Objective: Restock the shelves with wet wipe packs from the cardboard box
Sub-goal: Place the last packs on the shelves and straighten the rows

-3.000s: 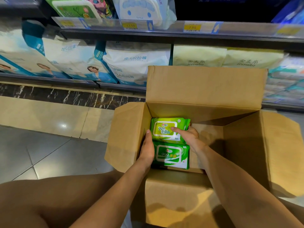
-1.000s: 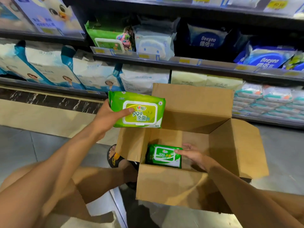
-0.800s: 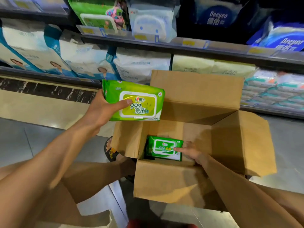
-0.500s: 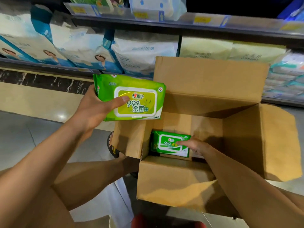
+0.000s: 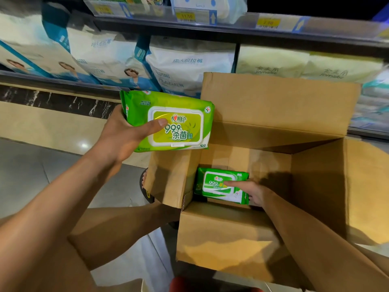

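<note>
From the head camera I see my left hand (image 5: 124, 140) clamped on a wet wipe pack (image 5: 170, 121) held above the cardboard box (image 5: 273, 106), near its left flap. My right hand (image 5: 252, 191) is nearer the second pack (image 5: 219, 184), at the box's near-left corner; fingers grip its right end, long axis left to right.

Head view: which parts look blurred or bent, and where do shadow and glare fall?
In the head view, the shelf edge bows from wide-angle distortion and its price tags are smeared; the held wet wipe pack is sharp; the cardboard box is shadowed inside, around the second pack; a small glare spot lies on the floor.
</note>
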The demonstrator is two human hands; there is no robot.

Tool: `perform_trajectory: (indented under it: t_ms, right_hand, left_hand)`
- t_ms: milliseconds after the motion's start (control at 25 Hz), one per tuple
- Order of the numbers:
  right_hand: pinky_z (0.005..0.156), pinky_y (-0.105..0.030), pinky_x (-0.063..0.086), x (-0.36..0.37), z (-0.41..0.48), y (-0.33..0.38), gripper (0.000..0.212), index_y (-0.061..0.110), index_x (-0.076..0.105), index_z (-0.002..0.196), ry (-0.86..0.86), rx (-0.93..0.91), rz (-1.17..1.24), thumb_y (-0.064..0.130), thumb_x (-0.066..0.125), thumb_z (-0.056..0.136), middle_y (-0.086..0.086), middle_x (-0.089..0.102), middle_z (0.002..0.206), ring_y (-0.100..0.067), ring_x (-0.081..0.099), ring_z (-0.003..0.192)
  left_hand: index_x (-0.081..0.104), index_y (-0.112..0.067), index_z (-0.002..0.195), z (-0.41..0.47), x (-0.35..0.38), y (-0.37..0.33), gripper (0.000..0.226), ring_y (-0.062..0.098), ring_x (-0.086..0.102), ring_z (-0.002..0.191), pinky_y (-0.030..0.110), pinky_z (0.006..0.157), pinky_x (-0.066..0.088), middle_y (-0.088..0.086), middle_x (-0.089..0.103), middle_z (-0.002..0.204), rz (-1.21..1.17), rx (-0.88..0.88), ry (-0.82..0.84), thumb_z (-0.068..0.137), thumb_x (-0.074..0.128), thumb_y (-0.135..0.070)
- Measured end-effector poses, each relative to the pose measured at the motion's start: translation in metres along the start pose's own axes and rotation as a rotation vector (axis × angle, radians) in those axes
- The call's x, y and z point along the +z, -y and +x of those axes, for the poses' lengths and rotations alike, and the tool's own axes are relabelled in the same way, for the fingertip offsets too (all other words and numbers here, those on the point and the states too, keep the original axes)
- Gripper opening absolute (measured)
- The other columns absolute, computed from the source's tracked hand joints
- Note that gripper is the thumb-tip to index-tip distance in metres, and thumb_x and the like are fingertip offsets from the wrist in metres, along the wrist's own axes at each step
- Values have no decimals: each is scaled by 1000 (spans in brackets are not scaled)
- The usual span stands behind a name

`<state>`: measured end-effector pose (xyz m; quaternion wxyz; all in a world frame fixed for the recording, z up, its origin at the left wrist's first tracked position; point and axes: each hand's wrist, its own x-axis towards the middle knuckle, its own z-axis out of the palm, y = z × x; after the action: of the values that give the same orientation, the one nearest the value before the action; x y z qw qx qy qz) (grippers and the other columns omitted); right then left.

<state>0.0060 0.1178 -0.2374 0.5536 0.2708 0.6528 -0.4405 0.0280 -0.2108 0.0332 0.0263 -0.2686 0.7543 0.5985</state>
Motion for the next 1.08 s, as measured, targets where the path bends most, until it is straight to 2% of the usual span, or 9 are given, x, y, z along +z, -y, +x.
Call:
perform_trajectory:
  t_ms: [120,200,320,480,560,720,880,960,1080]
  right_hand:
    - [88,-31,57,1,-2,3,63,21,75,105,-47,-71,-89,52,98,54,-3,79,104,-17,74,90]
    - [93,-37,56,2,-3,5,87,23,75,106,-119,-113,-141,66,98,34,-3,77,106,-21,73,96]
    - [78,-31,55,6,-34,14,50,23,73,92,-231,-173,-153,53,96,59,0,74,92,-17,69,85]
    - [74,-29,62,-8,-70,16,32,23,81,92,-293,-289,-128,41,94,70,1,81,88,-15,76,83]
    - [70,-22,60,-17,-89,18,32,24,81,94,-306,-323,-126,43,93,71,6,80,85,-10,76,79]
    - [93,-40,60,-33,-134,36,43,16,81,96,-289,-369,-90,39,98,64,-3,81,94,-22,78,91]
    - [77,-30,61,-39,-191,63,35,14,79,97,-327,-472,-86,30,95,70,-5,81,92,-18,78,81]
    - [79,-31,63,-40,-219,77,38,11,79,104,-301,-534,-69,27,94,73,-8,81,98,-21,79,87]
    - [63,-20,59,-41,-263,96,34,13,77,107,-312,-649,-76,29,89,79,-4,81,95,-17,79,83]
  left_hand:
    - [67,-19,132,0,-1,-3,69,18,77,106,44,98,59,-2,78,119,-7,-2,4,68,89,-34]
    - [66,-19,132,-1,-1,-4,76,15,77,104,42,96,60,-3,78,118,-28,-7,-19,63,91,-38]
    - [67,-20,130,-2,-4,-6,67,13,77,103,39,94,61,-4,79,116,-38,-2,-25,69,93,-32]
    - [66,-20,129,-3,-10,-7,64,15,77,102,37,88,63,-3,79,115,-73,18,-31,72,95,-28]
    - [64,-20,130,-6,-11,-9,64,12,77,99,31,82,64,-4,77,114,-94,35,-50,74,94,-25]
    - [60,-21,132,-12,-14,-17,70,14,75,102,33,86,61,-5,76,117,-129,61,-58,72,95,-28]
    - [62,-21,132,-21,-22,-31,68,15,76,101,35,87,61,-4,77,115,-182,103,-22,73,94,-29]
    - [61,-23,132,-25,-30,-38,79,16,75,103,37,88,61,-5,76,117,-204,116,-33,65,97,-40]
    - [62,-25,131,-29,-45,-48,98,17,75,105,42,93,60,-4,77,118,-248,149,-36,46,97,-58]
